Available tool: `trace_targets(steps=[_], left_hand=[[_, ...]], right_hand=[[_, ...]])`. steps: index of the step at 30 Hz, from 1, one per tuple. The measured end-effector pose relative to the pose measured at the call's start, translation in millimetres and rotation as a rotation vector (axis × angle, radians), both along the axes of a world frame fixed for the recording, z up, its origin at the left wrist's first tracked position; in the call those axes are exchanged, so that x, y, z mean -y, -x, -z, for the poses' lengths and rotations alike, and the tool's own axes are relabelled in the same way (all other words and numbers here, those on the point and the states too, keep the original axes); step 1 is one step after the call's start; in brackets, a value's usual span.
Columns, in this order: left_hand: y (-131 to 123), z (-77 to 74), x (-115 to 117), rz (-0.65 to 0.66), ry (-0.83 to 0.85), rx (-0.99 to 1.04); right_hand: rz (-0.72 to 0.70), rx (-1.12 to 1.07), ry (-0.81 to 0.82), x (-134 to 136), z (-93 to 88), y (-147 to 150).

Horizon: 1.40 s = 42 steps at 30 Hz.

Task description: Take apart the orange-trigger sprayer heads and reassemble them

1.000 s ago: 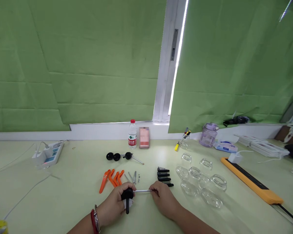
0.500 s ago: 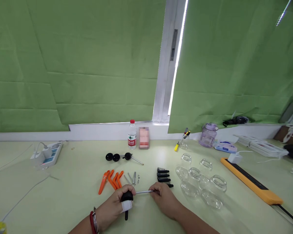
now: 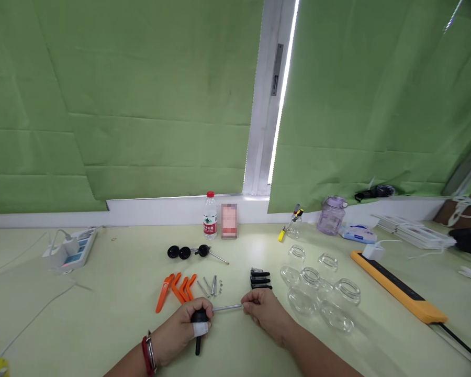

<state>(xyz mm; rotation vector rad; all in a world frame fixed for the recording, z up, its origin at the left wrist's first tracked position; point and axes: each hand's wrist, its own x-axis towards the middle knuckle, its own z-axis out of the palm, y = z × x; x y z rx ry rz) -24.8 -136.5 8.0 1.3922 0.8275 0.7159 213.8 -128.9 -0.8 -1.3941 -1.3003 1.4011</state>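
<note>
Fingers of the left hand (image 3: 176, 332) clench a black round cap (image 3: 199, 316), its black stem (image 3: 198, 346) poking out below them and its metal rod (image 3: 226, 308) running rightward. At the rod's far end, the fingertips of the right hand (image 3: 270, 318) are pinched together; whether they grip the rod's tip or some tiny part, I cannot tell. White wrapping (image 3: 201, 329) covers the left thumb.

Orange levers (image 3: 165, 294) crowd just beyond the left knuckles, their near ends close to the hand. Metal screws (image 3: 214, 286) and small nuts (image 3: 220, 286) lie past the rod, between the two sets of fingers. Black spring pieces (image 3: 260, 280) sit directly beyond the right fingers, and that hand partly hides the nearest one. Clear bottles (image 3: 303, 301) cluster to the right of the right hand, hemming it in on that side; an orange power strip (image 3: 396, 288) lies farther out.

Well past the left fingers are more black caps (image 3: 184, 253) with rods, and behind those a red-capped water bottle (image 3: 210, 222).
</note>
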Motion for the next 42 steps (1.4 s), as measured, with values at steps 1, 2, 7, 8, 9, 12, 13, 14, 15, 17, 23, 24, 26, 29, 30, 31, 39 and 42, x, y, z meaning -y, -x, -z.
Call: trace_targets(steps=[1, 2, 7, 8, 9, 12, 13, 14, 15, 17, 23, 24, 26, 29, 30, 31, 39, 42], left_hand=[[0, 0.0, 0, 0.003, -0.002, 0.003], [0, -0.2, 0, 0.007, -0.003, 0.005], [-1, -3.2, -1, 0.012, 0.001, 0.007], [-1, -3.8, -1, 0.012, 0.001, 0.005], [-1, -4.2, -1, 0.013, 0.001, 0.002], [-1, -4.1, 0, 0.016, 0.002, 0.003], [-1, -3.9, 0, 0.014, 0.001, 0.004], [-1, -3.7, 0, 0.012, 0.000, 0.004], [-1, -3.5, 0, 0.008, -0.002, 0.004], [-1, -3.5, 0, 0.003, -0.004, 0.004], [-1, -3.3, -1, 0.007, -0.004, 0.009], [-1, -2.9, -1, 0.007, -0.004, 0.013], [-1, -2.0, -2, 0.004, -0.003, 0.019], [-1, -1.1, -2, 0.009, 0.005, 0.027], [-1, -0.9, -2, 0.012, 0.008, 0.033], [-1, -0.8, -2, 0.016, 0.009, 0.037], [-1, -3.7, -1, 0.010, 0.012, 0.027], [-1, -5.0, -1, 0.011, 0.021, 0.026]], right_hand=[[-0.005, -0.011, 0.011, 0, 0.3, 0], [-0.009, -0.019, 0.020, 0, 0.3, 1], [-0.032, -0.013, 0.018, 2, -0.7, 2], [-0.034, -0.009, 0.018, 2, -0.8, 2], [-0.035, -0.007, 0.020, 2, -0.9, 2], [-0.043, -0.007, 0.028, 2, -0.3, 2], [-0.047, -0.006, 0.029, 2, 0.1, 1], [-0.050, -0.002, 0.029, 2, 0.5, 1], [-0.054, 0.001, 0.029, 2, 1.0, 1], [-0.059, 0.004, 0.026, 2, 1.7, 1], [-0.060, 0.030, 0.039, 2, -2.5, 3], [-0.059, 0.035, 0.041, 2, -3.5, 3], [-0.063, 0.041, 0.042, 3, -4.4, 4], [-0.070, 0.038, 0.030, 3, -2.9, 4], [-0.071, 0.036, 0.022, 3, -1.8, 4], [-0.071, 0.036, 0.010, 3, -0.6, 4], [-0.092, 0.103, -0.072, 2, 8.6, 5], [-0.099, 0.140, -0.115, 2, 11.9, 5]])
